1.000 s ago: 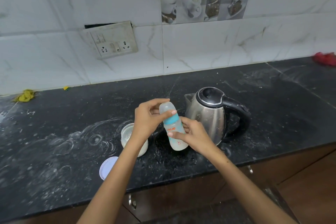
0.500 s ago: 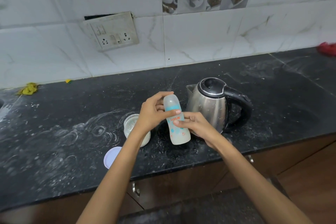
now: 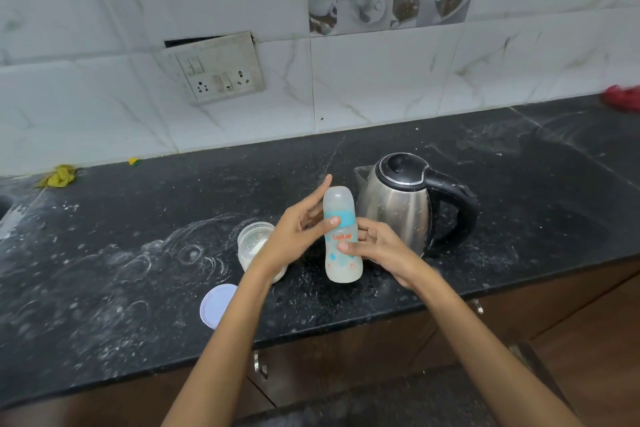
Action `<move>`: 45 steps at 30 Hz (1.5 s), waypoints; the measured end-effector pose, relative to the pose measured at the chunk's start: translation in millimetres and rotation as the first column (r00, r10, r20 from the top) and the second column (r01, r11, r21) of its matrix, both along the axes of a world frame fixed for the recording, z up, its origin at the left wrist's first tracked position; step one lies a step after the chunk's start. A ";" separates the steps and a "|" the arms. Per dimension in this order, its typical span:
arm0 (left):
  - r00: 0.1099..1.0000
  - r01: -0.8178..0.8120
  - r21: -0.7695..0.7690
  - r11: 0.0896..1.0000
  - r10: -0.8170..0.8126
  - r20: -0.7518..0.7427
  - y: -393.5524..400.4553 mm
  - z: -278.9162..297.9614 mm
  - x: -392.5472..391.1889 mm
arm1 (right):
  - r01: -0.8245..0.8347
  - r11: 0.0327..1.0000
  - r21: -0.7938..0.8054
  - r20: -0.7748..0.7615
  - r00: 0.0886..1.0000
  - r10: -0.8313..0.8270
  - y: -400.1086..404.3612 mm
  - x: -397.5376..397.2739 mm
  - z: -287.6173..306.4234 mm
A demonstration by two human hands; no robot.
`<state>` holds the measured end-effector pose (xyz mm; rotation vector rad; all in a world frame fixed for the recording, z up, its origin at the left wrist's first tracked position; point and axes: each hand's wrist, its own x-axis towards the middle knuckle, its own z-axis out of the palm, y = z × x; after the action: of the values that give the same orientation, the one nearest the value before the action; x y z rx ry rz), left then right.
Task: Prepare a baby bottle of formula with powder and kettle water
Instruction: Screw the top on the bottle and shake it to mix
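Observation:
A capped baby bottle [image 3: 341, 246] with a teal collar and milky liquid is held upright just above the black counter [image 3: 138, 288]. My right hand [image 3: 379, 250] grips its body from the right. My left hand [image 3: 298, 232] has its thumb on the teal collar, with the fingers spread loosely behind the cap. A steel kettle [image 3: 398, 204] with a black lid and handle stands right behind the bottle. An open jar of white powder [image 3: 254, 246] sits left of the bottle, partly hidden by my left wrist.
The jar's pale lid [image 3: 216, 305] lies near the counter's front edge. White powder smears cover the counter's left half. A yellow cloth [image 3: 57, 177] lies at the back left, a red one [image 3: 623, 99] at the far right. A wall socket [image 3: 218, 74] sits above.
My left hand's fingers have loosened and spread away from the bottle's cap, leaving the thumb on the collar. The bottle has stood more upright in my right hand.

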<state>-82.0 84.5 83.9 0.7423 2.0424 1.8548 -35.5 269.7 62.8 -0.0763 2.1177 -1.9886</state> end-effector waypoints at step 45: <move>0.977 -0.205 -0.907 0.369 0.015 -0.214 -14.7 -152.6 76.6 | 0.311 0.855 -0.415 0.073 0.948 -0.310 -8.9 56.2 3.2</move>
<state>-5.4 69.8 -68.7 0.4006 2.7757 0.3483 20.7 260.8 66.0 0.2121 1.7419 -2.6078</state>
